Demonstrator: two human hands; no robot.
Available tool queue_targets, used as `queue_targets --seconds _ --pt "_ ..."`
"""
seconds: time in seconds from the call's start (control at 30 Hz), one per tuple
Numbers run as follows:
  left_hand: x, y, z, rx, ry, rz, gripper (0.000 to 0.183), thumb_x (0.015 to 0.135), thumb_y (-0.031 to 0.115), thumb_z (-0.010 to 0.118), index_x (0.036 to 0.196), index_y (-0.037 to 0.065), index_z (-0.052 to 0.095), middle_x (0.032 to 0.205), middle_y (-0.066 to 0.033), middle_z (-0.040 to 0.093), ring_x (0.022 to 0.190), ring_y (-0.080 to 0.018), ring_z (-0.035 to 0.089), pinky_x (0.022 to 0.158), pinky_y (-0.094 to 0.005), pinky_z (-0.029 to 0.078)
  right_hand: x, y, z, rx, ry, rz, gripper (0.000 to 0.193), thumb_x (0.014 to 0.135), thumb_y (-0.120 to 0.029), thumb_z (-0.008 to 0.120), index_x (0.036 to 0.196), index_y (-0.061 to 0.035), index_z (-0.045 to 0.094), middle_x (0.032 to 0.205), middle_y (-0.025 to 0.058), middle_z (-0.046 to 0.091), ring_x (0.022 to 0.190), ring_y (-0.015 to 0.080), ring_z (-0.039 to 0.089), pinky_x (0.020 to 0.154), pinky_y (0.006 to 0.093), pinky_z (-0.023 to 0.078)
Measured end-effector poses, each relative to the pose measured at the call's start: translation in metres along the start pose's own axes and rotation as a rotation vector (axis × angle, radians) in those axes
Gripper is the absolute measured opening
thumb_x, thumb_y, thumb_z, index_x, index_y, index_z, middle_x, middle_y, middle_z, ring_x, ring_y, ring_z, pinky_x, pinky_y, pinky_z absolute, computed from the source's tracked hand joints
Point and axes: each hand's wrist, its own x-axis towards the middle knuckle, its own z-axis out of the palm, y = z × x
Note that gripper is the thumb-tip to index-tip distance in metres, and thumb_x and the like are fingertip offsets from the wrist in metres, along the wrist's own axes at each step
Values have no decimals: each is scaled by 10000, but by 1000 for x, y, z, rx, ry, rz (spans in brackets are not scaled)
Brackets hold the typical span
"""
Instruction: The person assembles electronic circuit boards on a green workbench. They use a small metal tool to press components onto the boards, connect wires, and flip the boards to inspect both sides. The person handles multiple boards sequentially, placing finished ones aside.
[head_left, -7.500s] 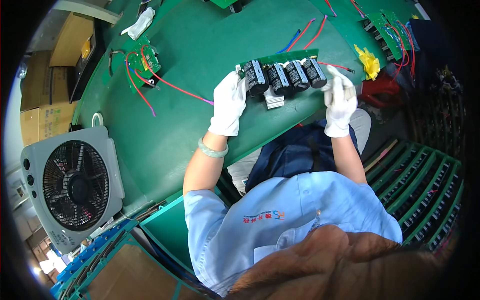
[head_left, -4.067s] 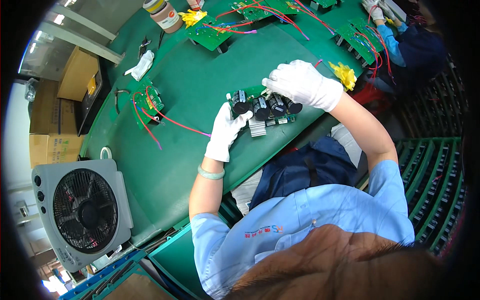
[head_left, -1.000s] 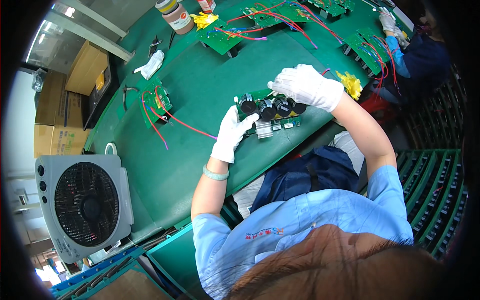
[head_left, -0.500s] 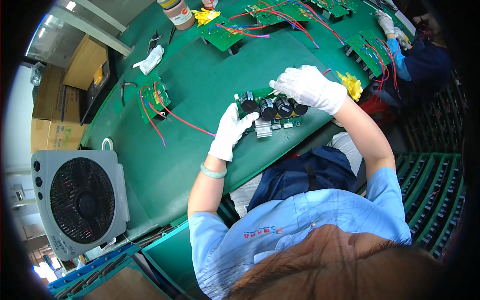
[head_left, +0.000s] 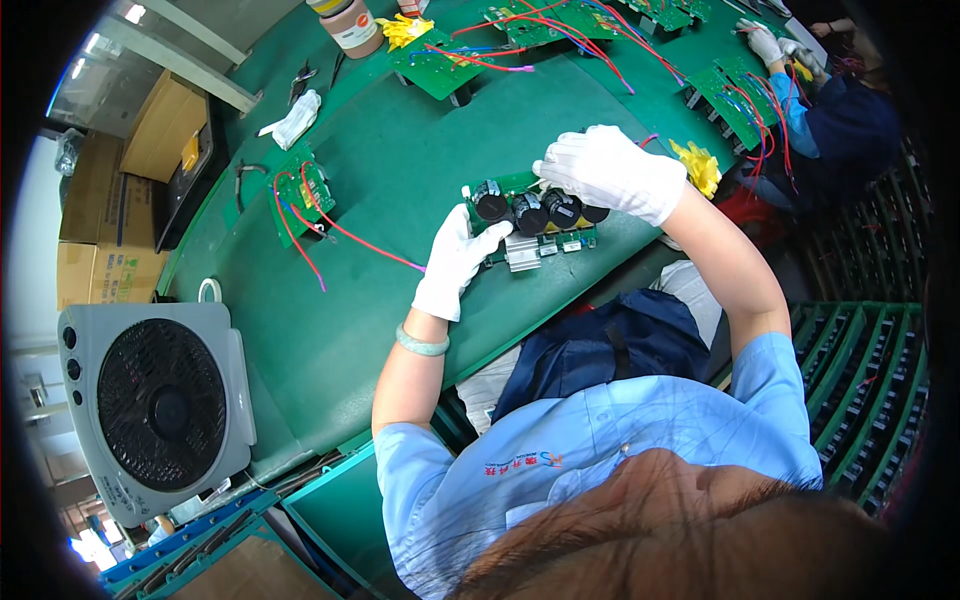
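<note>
A green circuit board (head_left: 517, 183) lies on the green mat in front of me. Several black cylindrical capacitors (head_left: 530, 214) stand on it in a row, with a silver finned heatsink (head_left: 522, 254) on the near side. My left hand (head_left: 456, 258), in a white glove, grips the board's left end, its thumb beside the leftmost capacitors. Over the board's far right part is my white-gloved right hand (head_left: 615, 172), fingers bent and pinched together at the far edge. Whatever is between those fingertips is hidden. A red wire (head_left: 649, 140) shows beyond the right hand.
A wired circuit board (head_left: 303, 197) lies to the left, more boards (head_left: 440, 68) at the back. Yellow clips or ties (head_left: 699, 168) sit to the right. A box fan (head_left: 165, 405) stands at the left edge. A co-worker's gloved hand (head_left: 762, 42) is at far right.
The whole view has shifted slightly. Both hands stay at the same places on the board, and the right fingers have moved only a little.
</note>
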Motion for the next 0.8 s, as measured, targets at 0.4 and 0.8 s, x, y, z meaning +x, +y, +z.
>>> queue_targets --seconds 0.4,0.8 --pt "4 -8 -2 -5 -10 29 311 831 129 769 1021 30 544 883 4 541 733 -66 483 622 -235 427 1 3 6 69 23 11 262 818 -177 610 1073 -128 651 872 5 605 859 176 631 612 338 518" --pt "3 -4 1 -31 -26 62 331 840 103 748 1080 21 536 959 -13 560 769 -70 483 661 -235 435 0 -3 17 232 192 25 181 863 -269 602 1001 -172 667 886 18 621 822 208 638 611 363 529"
